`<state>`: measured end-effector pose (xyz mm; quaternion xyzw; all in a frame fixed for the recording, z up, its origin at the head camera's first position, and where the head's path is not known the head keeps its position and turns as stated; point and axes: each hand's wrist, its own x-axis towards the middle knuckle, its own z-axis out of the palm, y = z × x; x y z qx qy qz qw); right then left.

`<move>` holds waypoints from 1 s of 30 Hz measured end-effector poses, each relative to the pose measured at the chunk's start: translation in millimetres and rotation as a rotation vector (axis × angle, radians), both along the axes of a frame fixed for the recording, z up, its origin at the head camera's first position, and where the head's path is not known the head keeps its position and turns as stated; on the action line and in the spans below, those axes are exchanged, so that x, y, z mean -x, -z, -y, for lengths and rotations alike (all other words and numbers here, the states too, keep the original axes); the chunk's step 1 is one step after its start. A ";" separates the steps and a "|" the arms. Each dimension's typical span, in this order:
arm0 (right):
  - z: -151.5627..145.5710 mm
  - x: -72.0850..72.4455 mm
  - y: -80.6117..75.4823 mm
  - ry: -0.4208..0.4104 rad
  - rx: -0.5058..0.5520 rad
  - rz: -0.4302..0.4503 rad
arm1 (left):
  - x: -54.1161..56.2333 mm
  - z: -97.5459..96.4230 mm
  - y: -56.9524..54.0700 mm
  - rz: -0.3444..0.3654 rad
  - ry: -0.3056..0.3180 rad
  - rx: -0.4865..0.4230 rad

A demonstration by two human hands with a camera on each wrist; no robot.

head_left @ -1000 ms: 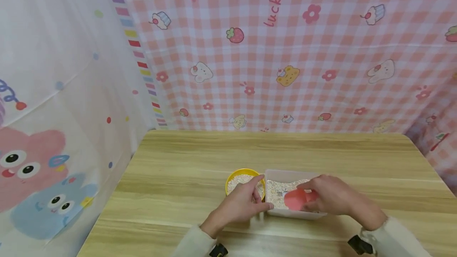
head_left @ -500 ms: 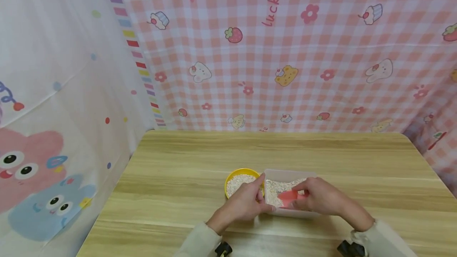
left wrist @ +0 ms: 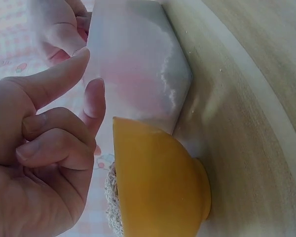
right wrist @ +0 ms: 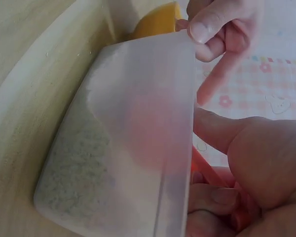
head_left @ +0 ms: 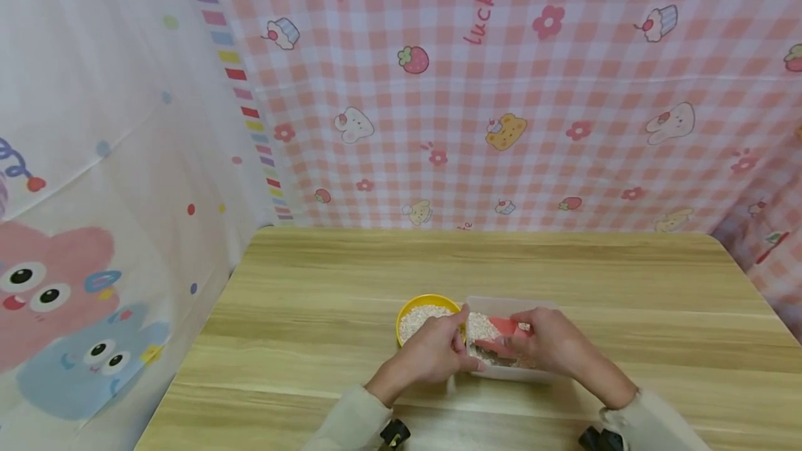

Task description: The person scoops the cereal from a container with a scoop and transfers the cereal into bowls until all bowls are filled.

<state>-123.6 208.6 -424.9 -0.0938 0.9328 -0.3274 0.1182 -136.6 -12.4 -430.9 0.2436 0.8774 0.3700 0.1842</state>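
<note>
A translucent plastic container (head_left: pixel 520 372) of pale flakes, like oats (head_left: pixel 481 326), stands on the table. My right hand (head_left: pixel 554 341) grips a red scoop (head_left: pixel 503 327) inside it, and flakes are heaped at the scoop's front. Through the cloudy wall in the right wrist view, the scoop shows only as a pink blur. My left hand (head_left: pixel 432 355) holds the container's left end, thumb and index finger at the rim, other fingers curled. Just beyond that hand sits a yellow bowl (left wrist: pixel 158 182) with similar flakes, partly hidden by the hand in the head view.
The wooden table (head_left: pixel 313 284) extends to both sides and behind the containers. A pink checked cloth (head_left: pixel 388 96) hangs at its back edge, and a white printed cloth (head_left: pixel 138 179) hangs on the left.
My right hand has moved left with the scoop through the flakes. The scoop has turned, and flakes are now heaped at its front. My left hand has stayed at the container's left end.
</note>
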 end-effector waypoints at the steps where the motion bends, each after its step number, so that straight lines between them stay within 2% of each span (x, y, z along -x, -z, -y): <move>1: 0.2 1.2 0.5 0.002 -0.021 -0.008 | 0.1 -0.4 -0.1 -0.004 0.002 0.000; 6: -2.9 6.3 2.5 -0.024 -0.127 -0.067 | 0.4 -1.6 -0.2 0.000 0.007 -0.006; 15: -8.6 16.9 5.9 -0.120 -0.154 -0.127 | -0.6 -0.8 -0.4 0.000 0.004 -0.015; 23: -13.4 18.9 12.4 -0.150 -0.106 -0.166 | -0.6 -0.2 -0.3 0.026 -0.006 -0.017; 30: -16.7 19.1 14.4 -0.195 -0.066 -0.218 | 0.6 -0.2 0.5 0.022 0.004 0.004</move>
